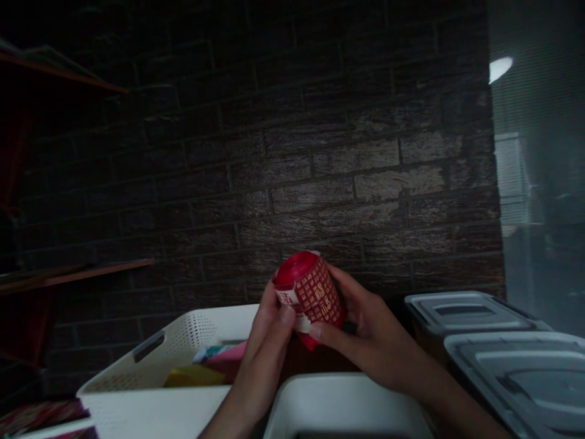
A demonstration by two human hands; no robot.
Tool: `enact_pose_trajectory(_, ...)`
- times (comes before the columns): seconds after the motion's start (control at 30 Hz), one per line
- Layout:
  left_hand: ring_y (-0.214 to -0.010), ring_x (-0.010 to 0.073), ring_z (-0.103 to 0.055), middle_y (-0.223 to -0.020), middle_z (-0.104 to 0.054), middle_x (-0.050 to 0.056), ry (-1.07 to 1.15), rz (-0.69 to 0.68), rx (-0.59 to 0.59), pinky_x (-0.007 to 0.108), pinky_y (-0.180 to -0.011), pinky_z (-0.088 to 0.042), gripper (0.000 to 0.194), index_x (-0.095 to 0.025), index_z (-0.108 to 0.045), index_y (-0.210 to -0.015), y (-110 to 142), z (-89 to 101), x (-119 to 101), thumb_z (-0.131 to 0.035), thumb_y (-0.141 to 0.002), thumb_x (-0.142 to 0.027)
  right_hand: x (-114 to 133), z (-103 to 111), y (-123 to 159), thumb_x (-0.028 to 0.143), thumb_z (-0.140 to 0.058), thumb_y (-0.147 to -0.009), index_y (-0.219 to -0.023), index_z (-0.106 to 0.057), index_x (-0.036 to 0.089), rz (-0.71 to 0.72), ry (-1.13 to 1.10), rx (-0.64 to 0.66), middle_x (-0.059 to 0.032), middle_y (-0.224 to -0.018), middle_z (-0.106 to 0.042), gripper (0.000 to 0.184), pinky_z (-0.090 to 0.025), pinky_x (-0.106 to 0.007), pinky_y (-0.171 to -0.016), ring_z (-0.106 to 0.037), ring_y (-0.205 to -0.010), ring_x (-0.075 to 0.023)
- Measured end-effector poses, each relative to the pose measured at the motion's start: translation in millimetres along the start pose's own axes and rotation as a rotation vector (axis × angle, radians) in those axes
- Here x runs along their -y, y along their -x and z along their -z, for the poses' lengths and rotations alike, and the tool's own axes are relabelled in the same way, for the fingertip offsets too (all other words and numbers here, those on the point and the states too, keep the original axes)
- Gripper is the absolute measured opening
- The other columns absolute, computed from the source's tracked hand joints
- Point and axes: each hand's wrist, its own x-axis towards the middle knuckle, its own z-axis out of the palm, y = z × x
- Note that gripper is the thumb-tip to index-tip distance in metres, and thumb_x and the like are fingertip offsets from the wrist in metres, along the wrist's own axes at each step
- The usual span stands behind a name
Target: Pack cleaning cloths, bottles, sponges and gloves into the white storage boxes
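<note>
Between both hands is a red roll (pixel 319 294) in a printed paper wrapper with gold characters, its glossy red end facing up and a loose red bit hanging below. My left hand (pixel 269 326) grips its left side, the thumb pressed on the white part of the wrapper. On the other side my right hand (pixel 361 326) wraps round the roll, its thumb at the lower front. The roll is held tilted above two white containers. Whether it is tape, ribbon or bags, I cannot tell.
At the left stands a white perforated basket (pixel 150 402) with yellow, pink and blue items inside. A white bin (pixel 347 402) is below the hands. Grey-lidded boxes (pixel 525 372) are at the right. Wooden shelves (pixel 77 274) jut in from the left, before a dark brick wall (pixel 292 152).
</note>
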Motion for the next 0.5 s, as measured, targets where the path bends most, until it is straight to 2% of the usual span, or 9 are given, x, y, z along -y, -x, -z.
enact_pose_trajectory(0.07,-0.139,0.0314,-0.052,-0.141,-0.064,0.01,-0.056,-0.024,0.006,0.045,-0.119,-0.038,0.06,-0.024,-0.052,-0.144,0,3.9,1,-0.067,-0.093,-0.051,0,-2,1,0.026,-0.08,-0.086,-0.153,-0.046,0.03,-0.008,0.032,0.003,-0.0063,-0.136,-0.066,0.075,-0.053,-0.043,-0.106,-0.066,-0.118,-0.0247)
enact_pose_trajectory(0.17,-0.13,0.0303,-0.059,-0.136,-0.067,0.01,-0.12,0.027,-0.037,0.044,-0.113,-0.043,0.058,-0.024,-0.054,-0.141,-3,10.3,4,-0.069,-0.092,-0.05,-2,-1,2,0.024,-0.084,-0.082,-0.152,-0.048,0.032,-0.017,0.038,0.017,-0.0045,-0.134,-0.067,0.078,-0.056,-0.043,-0.104,-0.066,-0.117,-0.0254)
enact_pose_trajectory(0.33,-0.118,0.0294,-0.065,-0.127,-0.071,0.009,-0.041,0.053,-0.148,0.04,-0.1,-0.051,0.052,-0.021,-0.061,-0.132,-10,12.9,9,-0.069,-0.092,-0.052,-4,4,3,0.029,-0.079,-0.088,-0.153,-0.048,0.035,-0.055,0.041,0.087,-0.0028,-0.128,-0.07,0.071,-0.06,-0.04,-0.096,-0.07,-0.111,-0.0236)
enact_pose_trajectory(0.5,-0.116,0.0274,-0.066,-0.123,-0.072,0.008,0.06,0.082,-0.074,0.039,-0.1,-0.051,0.042,-0.021,-0.065,-0.126,-12,14.6,11,-0.065,-0.096,-0.051,-3,5,3,0.03,-0.076,-0.091,-0.156,-0.044,0.037,-0.025,0.125,0.099,-0.0032,-0.142,-0.063,0.072,-0.057,-0.041,-0.103,-0.067,-0.116,-0.0231)
